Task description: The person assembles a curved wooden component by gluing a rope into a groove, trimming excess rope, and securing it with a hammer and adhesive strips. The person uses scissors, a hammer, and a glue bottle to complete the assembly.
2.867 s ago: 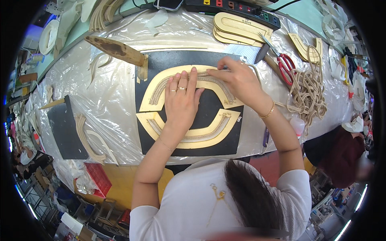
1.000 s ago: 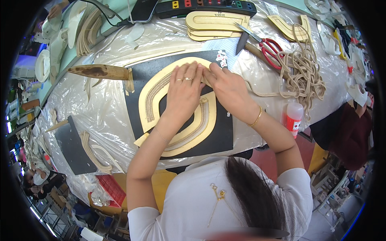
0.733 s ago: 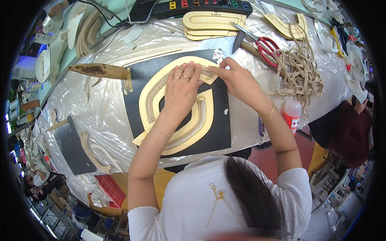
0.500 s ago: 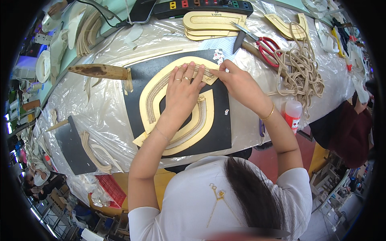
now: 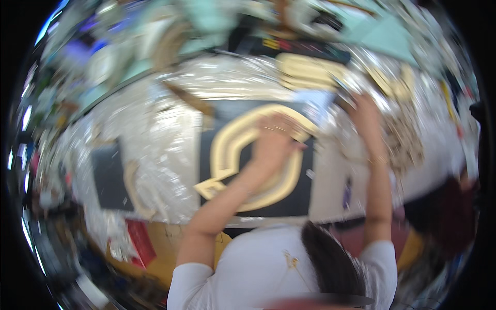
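Note:
The picture is smeared by motion. My left hand (image 5: pixel 276 135) lies on the upper right part of a pale yellow curved template (image 5: pixel 221 147), with its fingers over the braided beige cord strip set in it and its thumb apart. The template rests on a black board (image 5: pixel 302 199). My right hand (image 5: pixel 365 114) is off the template, over the spot where scissors and a hammer lie. Grey scissor blades (image 5: pixel 338 82) and a dark hammer head (image 5: pixel 345 100) show beside its fingers. Blur hides whether those fingers grip either one.
Stacked yellow templates (image 5: pixel 310 70) lie at the back, by a dark power strip (image 5: pixel 305 47). A tangle of beige cord (image 5: pixel 405 139) sits right of my right arm. A pointed wooden stick (image 5: pixel 188 98) lies behind the board; a smaller dark board (image 5: pixel 108 175) is at left.
My right hand has left the cord end on the template and reached up and right to the scissors and hammer. My left hand stays on the template. The whole view has shifted.

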The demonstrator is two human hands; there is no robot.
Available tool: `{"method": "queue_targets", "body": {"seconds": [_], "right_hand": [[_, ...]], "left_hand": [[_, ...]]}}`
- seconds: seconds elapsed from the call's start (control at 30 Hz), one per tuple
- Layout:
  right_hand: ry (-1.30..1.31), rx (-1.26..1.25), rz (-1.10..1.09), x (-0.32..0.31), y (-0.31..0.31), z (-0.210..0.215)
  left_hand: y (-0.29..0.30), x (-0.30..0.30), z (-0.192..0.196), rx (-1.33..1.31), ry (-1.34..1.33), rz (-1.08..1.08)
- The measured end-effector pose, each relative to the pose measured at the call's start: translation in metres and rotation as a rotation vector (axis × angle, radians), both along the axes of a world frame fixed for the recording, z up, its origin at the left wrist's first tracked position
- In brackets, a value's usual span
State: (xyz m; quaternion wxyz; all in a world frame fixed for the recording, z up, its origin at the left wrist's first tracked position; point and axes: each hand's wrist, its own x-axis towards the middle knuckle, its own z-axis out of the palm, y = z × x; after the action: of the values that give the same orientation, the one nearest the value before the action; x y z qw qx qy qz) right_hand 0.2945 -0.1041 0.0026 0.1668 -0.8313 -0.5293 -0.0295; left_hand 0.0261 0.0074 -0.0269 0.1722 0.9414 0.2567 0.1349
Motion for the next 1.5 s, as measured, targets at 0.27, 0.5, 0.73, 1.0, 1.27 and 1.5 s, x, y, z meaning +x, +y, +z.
{"method": "queue_targets", "body": {"seconds": [0.27, 0.5, 0.73, 1.0, 1.27, 1.5], "right_hand": [[0.197, -0.377, -0.010, 0.096, -0.021, -0.015], [0.184, -0.262, 0.082, 0.106, -0.027, -0.013], [0.832, 0.425, 0.168, 0.099, -0.033, 0.040], [0.136, 0.320, 0.079, 0.019, -0.014, 0.096], [0.060, -0.076, 0.448, -0.004, -0.018, 0.055], [-0.070, -0.168, 0.587, 0.028, -0.014, 0.043]], "left_hand": [[-0.008, 0.007, -0.001, 0.087, -0.048, 0.023], [0.000, -0.004, -0.013, 0.198, -0.143, -0.027], [0.024, 0.000, 0.005, 0.128, -0.151, -0.158], [0.032, -0.010, 0.022, 0.179, -0.207, -0.136], [0.037, -0.011, 0.026, 0.161, -0.204, -0.150], [0.038, -0.011, 0.025, 0.163, -0.201, -0.149]]}}
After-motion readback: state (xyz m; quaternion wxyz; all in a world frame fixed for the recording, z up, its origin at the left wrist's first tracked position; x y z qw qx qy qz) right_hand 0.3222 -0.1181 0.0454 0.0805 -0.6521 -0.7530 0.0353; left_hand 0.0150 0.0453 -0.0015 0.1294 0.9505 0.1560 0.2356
